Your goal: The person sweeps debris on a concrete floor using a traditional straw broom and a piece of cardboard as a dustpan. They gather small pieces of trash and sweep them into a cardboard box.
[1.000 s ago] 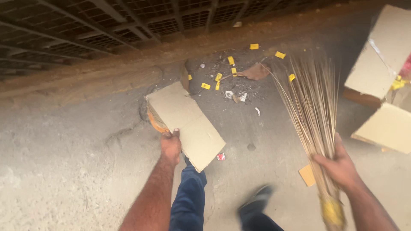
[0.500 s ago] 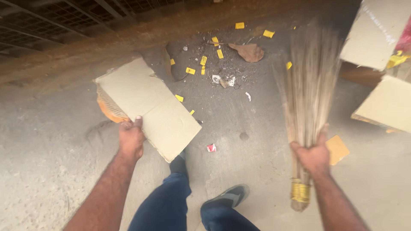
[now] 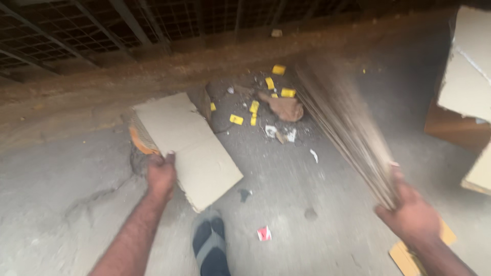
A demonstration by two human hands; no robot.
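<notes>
My left hand (image 3: 161,175) grips the edge of a flat cardboard sheet (image 3: 189,145), held low and tilted over the concrete floor. In my right hand (image 3: 411,214) is a broom of thin brown sticks (image 3: 342,122); its bristles are blurred with motion and fan up and left toward a litter pile. That pile has several small yellow scraps (image 3: 254,106), white paper bits (image 3: 271,131) and a brown crumpled piece (image 3: 285,108), and it lies just beyond the cardboard's far right side.
A raised dirt-covered kerb (image 3: 153,76) with a wire mesh fence (image 3: 76,25) behind runs along the far side. Cardboard boxes (image 3: 468,71) stand at the right. A red and white scrap (image 3: 264,233) lies near my shoe (image 3: 209,245).
The broom has swung left toward the litter pile. My left hand has brought the cardboard closer to the pile, and the view has moved in nearer.
</notes>
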